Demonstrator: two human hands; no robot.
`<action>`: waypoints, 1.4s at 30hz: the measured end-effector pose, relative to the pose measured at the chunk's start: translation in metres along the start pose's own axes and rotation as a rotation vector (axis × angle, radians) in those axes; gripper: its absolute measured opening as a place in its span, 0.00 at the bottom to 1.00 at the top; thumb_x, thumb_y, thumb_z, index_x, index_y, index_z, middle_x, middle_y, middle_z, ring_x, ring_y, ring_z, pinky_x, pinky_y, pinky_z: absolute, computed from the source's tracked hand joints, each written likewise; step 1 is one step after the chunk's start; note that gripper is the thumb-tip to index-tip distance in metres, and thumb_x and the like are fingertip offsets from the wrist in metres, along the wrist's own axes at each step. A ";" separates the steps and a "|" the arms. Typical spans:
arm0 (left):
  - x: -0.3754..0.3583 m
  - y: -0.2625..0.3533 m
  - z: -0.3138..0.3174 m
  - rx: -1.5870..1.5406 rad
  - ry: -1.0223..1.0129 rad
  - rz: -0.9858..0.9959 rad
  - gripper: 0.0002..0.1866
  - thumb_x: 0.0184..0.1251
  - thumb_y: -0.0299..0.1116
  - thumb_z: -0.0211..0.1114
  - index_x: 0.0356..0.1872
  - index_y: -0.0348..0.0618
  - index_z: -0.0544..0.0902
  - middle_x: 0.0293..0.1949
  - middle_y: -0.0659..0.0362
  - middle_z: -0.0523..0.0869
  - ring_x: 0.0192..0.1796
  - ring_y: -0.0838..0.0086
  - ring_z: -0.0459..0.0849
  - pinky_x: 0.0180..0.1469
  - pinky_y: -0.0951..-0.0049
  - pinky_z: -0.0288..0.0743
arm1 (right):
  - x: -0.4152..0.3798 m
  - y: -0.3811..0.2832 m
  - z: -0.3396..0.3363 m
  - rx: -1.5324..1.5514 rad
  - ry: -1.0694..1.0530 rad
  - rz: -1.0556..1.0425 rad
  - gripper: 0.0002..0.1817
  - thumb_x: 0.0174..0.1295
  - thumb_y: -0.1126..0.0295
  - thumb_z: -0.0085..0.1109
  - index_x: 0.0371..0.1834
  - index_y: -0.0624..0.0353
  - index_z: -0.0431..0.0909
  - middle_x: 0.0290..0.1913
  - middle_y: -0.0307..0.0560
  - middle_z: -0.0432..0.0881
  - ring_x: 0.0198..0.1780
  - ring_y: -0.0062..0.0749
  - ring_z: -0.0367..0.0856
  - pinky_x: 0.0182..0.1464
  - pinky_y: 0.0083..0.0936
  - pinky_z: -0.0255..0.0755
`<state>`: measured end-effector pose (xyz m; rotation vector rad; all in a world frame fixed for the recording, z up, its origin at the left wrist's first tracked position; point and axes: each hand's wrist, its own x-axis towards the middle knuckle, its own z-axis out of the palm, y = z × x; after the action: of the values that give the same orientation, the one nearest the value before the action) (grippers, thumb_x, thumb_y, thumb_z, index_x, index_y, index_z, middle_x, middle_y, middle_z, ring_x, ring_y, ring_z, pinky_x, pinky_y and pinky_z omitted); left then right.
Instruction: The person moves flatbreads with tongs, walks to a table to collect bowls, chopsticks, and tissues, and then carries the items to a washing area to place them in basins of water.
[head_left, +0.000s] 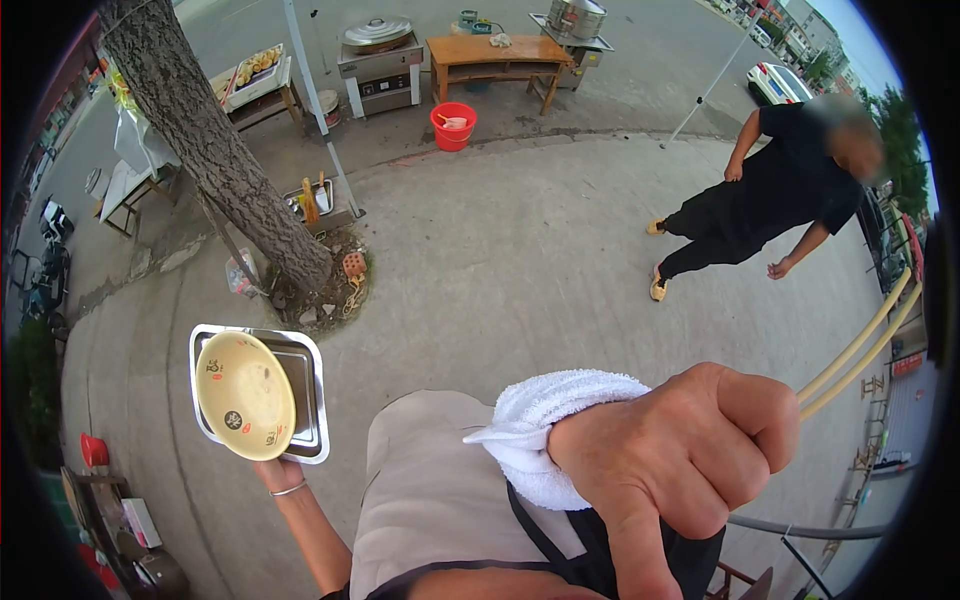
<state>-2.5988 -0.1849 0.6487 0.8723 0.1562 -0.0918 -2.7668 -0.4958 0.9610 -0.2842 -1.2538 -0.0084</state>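
My left hand (276, 474) holds up a shiny metal tray (312, 400) at the lower left, its fingers mostly hidden under the tray. A yellow bowl (246, 395) with red and black markings rests in the tray, looking nearly empty inside. Close to the camera, my right hand (690, 440) is closed in a fist. Two long pale wooden chopsticks (862, 335) extend from behind that fist toward the upper right; the grip itself is hidden. A white towel (560, 410) is wrapped around my right wrist.
A person in dark clothes (765, 190) stands at the right. A tree trunk (215, 150) leans at the left. Farther back are a red bucket (453, 141), a wooden table (500, 50), a lidded metal cooker (380, 70) and a food table (255, 80).
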 end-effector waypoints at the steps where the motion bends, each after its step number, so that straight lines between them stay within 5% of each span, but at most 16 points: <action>1: -0.002 0.001 0.000 -0.007 0.011 0.007 0.24 0.67 0.37 0.56 0.60 0.34 0.66 0.56 0.51 0.75 0.55 0.63 0.77 0.57 0.64 0.75 | -0.002 0.003 -0.001 0.001 -0.024 -0.065 0.09 0.61 0.79 0.38 0.25 0.52 0.61 0.13 0.30 0.52 0.13 0.18 0.51 0.47 0.72 0.56; 8: -0.029 0.005 -0.021 -0.090 0.169 0.052 0.22 0.67 0.34 0.55 0.60 0.35 0.67 0.56 0.50 0.75 0.54 0.63 0.77 0.56 0.64 0.76 | 0.000 0.016 -0.047 0.243 0.040 -0.080 0.08 0.64 0.73 0.44 0.27 0.54 0.58 0.13 0.37 0.59 0.13 0.25 0.58 0.55 0.69 0.56; 10: -0.048 0.009 -0.041 -0.094 0.278 0.070 0.22 0.67 0.35 0.55 0.59 0.35 0.68 0.55 0.51 0.76 0.54 0.64 0.78 0.56 0.64 0.75 | 0.008 0.036 -0.064 0.335 0.040 -0.093 0.09 0.64 0.75 0.46 0.25 0.52 0.62 0.13 0.31 0.59 0.14 0.20 0.59 0.56 0.72 0.55; 13: -0.063 0.022 -0.066 -0.162 0.404 0.108 0.20 0.68 0.32 0.53 0.59 0.36 0.68 0.55 0.52 0.76 0.54 0.65 0.79 0.54 0.65 0.77 | 0.020 0.062 -0.110 0.512 0.075 -0.028 0.08 0.61 0.77 0.40 0.25 0.52 0.61 0.14 0.30 0.54 0.13 0.19 0.53 0.41 0.60 0.61; 16: -0.082 0.038 -0.093 -0.148 0.608 0.226 0.20 0.68 0.34 0.53 0.58 0.37 0.68 0.54 0.52 0.77 0.53 0.65 0.79 0.53 0.65 0.77 | 0.025 0.126 -0.157 0.671 0.172 -0.098 0.08 0.62 0.77 0.33 0.26 0.51 0.59 0.14 0.34 0.56 0.13 0.20 0.52 0.37 0.46 0.67; 22: -0.079 0.052 -0.161 -0.252 0.892 0.386 0.19 0.67 0.34 0.55 0.57 0.38 0.69 0.53 0.53 0.78 0.51 0.68 0.80 0.51 0.67 0.78 | -0.006 0.290 -0.281 0.790 0.659 0.192 0.12 0.70 0.70 0.29 0.27 0.52 0.58 0.14 0.35 0.58 0.14 0.23 0.57 0.66 0.40 0.49; 24: -0.069 0.053 -0.201 -0.286 0.986 0.430 0.18 0.67 0.33 0.55 0.56 0.38 0.70 0.52 0.53 0.79 0.50 0.69 0.81 0.49 0.68 0.79 | -0.039 0.361 -0.329 0.689 0.777 0.400 0.14 0.73 0.66 0.29 0.27 0.52 0.58 0.14 0.35 0.56 0.14 0.21 0.57 0.65 0.39 0.54; 26: -0.050 0.077 -0.224 -0.315 1.006 0.505 0.18 0.67 0.33 0.55 0.55 0.38 0.71 0.50 0.54 0.80 0.48 0.70 0.82 0.49 0.69 0.79 | -0.093 0.434 -0.386 0.518 0.872 0.635 0.13 0.73 0.63 0.34 0.30 0.54 0.62 0.16 0.34 0.56 0.16 0.20 0.57 0.53 0.33 0.70; 28: -0.038 0.101 -0.253 -0.281 1.047 0.526 0.16 0.67 0.33 0.55 0.53 0.37 0.73 0.48 0.54 0.81 0.47 0.71 0.83 0.47 0.71 0.80 | -0.168 0.482 -0.442 0.177 0.993 0.983 0.13 0.72 0.59 0.37 0.31 0.51 0.64 0.18 0.32 0.60 0.17 0.19 0.58 0.43 0.27 0.73; 31: -0.007 0.148 -0.303 -0.336 1.052 0.559 0.16 0.67 0.34 0.55 0.52 0.37 0.74 0.47 0.54 0.82 0.47 0.72 0.83 0.47 0.72 0.79 | -0.293 0.504 -0.528 -0.345 1.152 1.404 0.12 0.68 0.55 0.43 0.30 0.47 0.65 0.17 0.33 0.62 0.16 0.22 0.59 0.25 0.29 0.73; 34: 0.037 0.185 -0.358 -0.332 1.096 0.570 0.16 0.67 0.34 0.55 0.53 0.37 0.74 0.48 0.54 0.82 0.46 0.72 0.83 0.48 0.71 0.79 | -0.370 0.477 -0.580 -0.807 1.385 1.743 0.09 0.64 0.63 0.41 0.26 0.49 0.65 0.14 0.38 0.62 0.15 0.29 0.62 0.23 0.34 0.70; 37: 0.094 0.227 -0.406 -0.390 1.100 0.614 0.16 0.67 0.34 0.54 0.53 0.37 0.74 0.48 0.54 0.82 0.45 0.72 0.83 0.48 0.71 0.78 | -0.402 0.470 -0.633 -0.853 1.754 1.892 0.08 0.60 0.65 0.43 0.24 0.50 0.66 0.14 0.39 0.63 0.15 0.35 0.63 0.22 0.36 0.70; 42: 0.202 0.293 -0.490 -0.359 1.132 0.695 0.16 0.67 0.34 0.54 0.53 0.37 0.74 0.48 0.54 0.82 0.47 0.71 0.83 0.49 0.70 0.78 | -0.378 0.583 -0.734 -0.996 1.819 1.968 0.06 0.58 0.66 0.44 0.25 0.51 0.66 0.15 0.41 0.64 0.15 0.37 0.63 0.22 0.41 0.68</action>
<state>-2.4061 0.3756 0.5249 0.4909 0.8809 1.0702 -2.1065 -0.1482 0.2791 -1.7167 1.2769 0.6459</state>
